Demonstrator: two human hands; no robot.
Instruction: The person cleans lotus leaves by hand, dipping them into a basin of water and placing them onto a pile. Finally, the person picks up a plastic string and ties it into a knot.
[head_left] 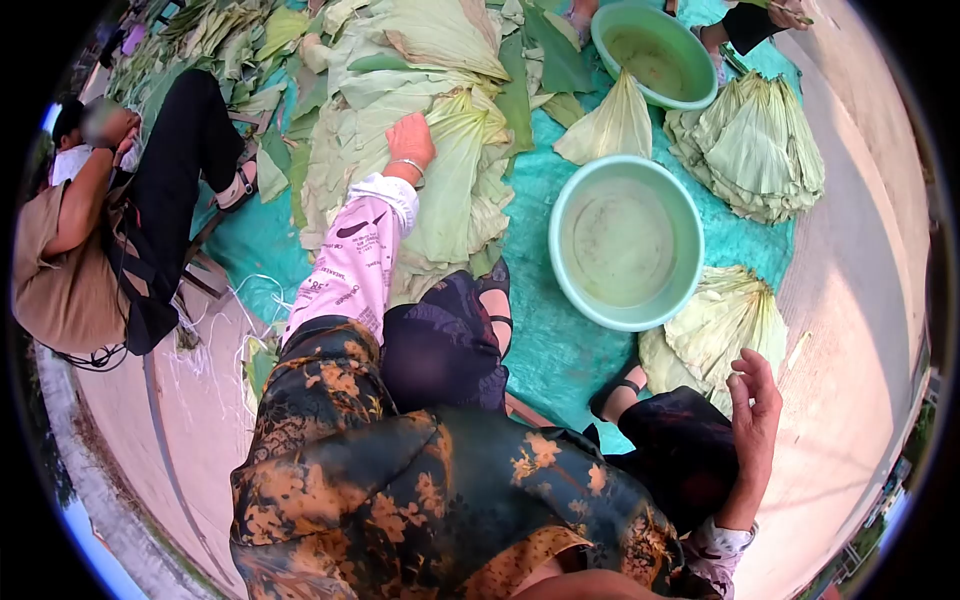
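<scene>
My left hand (410,145), in a pink printed sleeve with a bracelet at the wrist, is closed on the pile of large pale-green lotus leaves (455,205). Its fingers are curled down against a leaf at the pile's left side, and their tips are hidden. My right hand (755,410) is raised beside my right knee, fingers apart and holding nothing. Closest to it lies a stack of folded, fan-shaped lotus leaves (720,325) on the turquoise sheet (545,270). The leaf pile stretches out in front of my left foot.
A pale-green basin (627,243) with shallow liquid stands right of centre. Behind it are another basin (655,55), a single folded leaf (610,125) and a thick leaf bundle (745,150). A seated person (80,230) is at left; another person's hand (790,14) shows at top right.
</scene>
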